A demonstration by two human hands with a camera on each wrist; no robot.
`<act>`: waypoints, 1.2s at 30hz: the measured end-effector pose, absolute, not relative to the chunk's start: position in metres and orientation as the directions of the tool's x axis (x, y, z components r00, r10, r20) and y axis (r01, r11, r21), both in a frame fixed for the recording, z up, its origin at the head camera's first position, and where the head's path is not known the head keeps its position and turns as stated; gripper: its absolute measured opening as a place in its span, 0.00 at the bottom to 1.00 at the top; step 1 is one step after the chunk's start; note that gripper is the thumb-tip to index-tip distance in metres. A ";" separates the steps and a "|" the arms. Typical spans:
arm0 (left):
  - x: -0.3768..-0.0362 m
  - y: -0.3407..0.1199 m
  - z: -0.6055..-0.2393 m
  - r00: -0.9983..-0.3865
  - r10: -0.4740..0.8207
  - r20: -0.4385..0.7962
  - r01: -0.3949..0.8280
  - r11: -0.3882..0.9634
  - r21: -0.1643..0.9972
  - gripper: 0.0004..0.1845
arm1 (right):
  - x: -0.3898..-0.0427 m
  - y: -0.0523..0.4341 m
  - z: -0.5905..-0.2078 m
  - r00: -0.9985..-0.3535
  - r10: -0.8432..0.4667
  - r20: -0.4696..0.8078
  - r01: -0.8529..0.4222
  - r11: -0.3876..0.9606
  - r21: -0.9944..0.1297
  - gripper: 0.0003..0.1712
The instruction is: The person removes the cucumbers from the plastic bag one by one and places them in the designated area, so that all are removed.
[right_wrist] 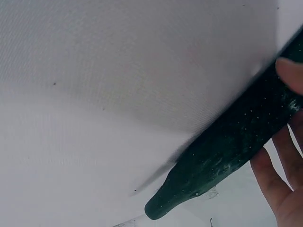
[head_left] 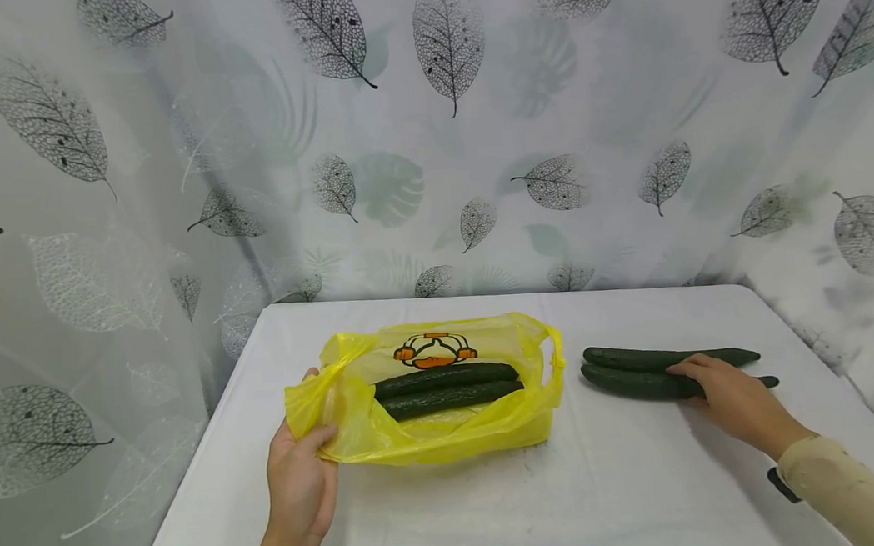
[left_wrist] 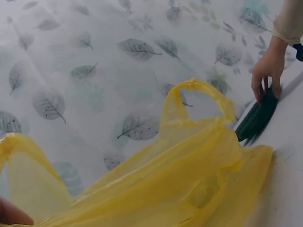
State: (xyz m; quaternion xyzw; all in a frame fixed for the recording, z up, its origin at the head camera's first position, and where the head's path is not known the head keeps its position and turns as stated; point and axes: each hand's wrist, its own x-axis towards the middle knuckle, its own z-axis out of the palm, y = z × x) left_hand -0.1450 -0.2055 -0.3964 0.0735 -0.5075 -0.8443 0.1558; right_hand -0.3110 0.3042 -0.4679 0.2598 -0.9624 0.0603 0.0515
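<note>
A yellow plastic bag (head_left: pixel 447 435) with an orange duck print lies open on the white table (head_left: pixel 608 488). Two dark green cucumbers (head_left: pixel 443 379) lie side by side inside it. My left hand (head_left: pixel 316 414) pinches the bag's left rim, thumb on top. In the left wrist view the bag (left_wrist: pixel 189 179) fills the foreground with one handle loop standing up. Right of the bag two more cucumbers (head_left: pixel 638 359) lie on the table. My right hand (head_left: pixel 687 379) is curled round the nearer one (right_wrist: pixel 227 156), thumb (right_wrist: pixel 291 73) above and fingers (right_wrist: pixel 274 184) below. The left wrist view also shows this right hand (left_wrist: pixel 267 71) on the cucumbers (left_wrist: pixel 258 118).
A white leaf-print curtain (head_left: pixel 476 179) hangs behind the table and along both sides. The table's left edge runs close to my left hand. Bare tabletop lies in front of the bag and between the bag and the loose cucumbers.
</note>
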 end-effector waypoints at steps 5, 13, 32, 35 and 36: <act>-0.146 -0.207 -0.399 -0.940 -0.339 0.040 0.194 -0.437 0.878 0.34 | -0.310 0.300 -0.465 -0.867 -0.485 0.111 -0.496 0.863 -0.098 0.32; -0.145 -0.207 -0.400 -0.941 -0.338 0.023 0.184 -0.453 0.872 0.35 | -0.309 0.287 -0.445 -0.866 -0.477 0.151 -0.497 0.855 -0.149 0.35; -0.144 -0.204 -0.400 -0.940 -0.340 0.006 0.166 -0.445 0.880 0.35 | -0.317 0.156 -0.331 -0.821 -0.504 0.269 -0.568 0.667 -0.483 0.46; -0.142 -0.205 -0.399 -0.942 -0.335 -0.024 0.135 -0.443 0.886 0.36 | -0.311 0.131 -0.322 -0.804 -0.534 0.259 -0.586 0.646 -0.489 0.48; -0.142 -0.205 -0.400 -0.942 -0.333 -0.033 0.124 -0.440 0.889 0.35 | -0.309 0.123 -0.320 -0.798 -0.547 0.255 -0.594 0.638 -0.490 0.50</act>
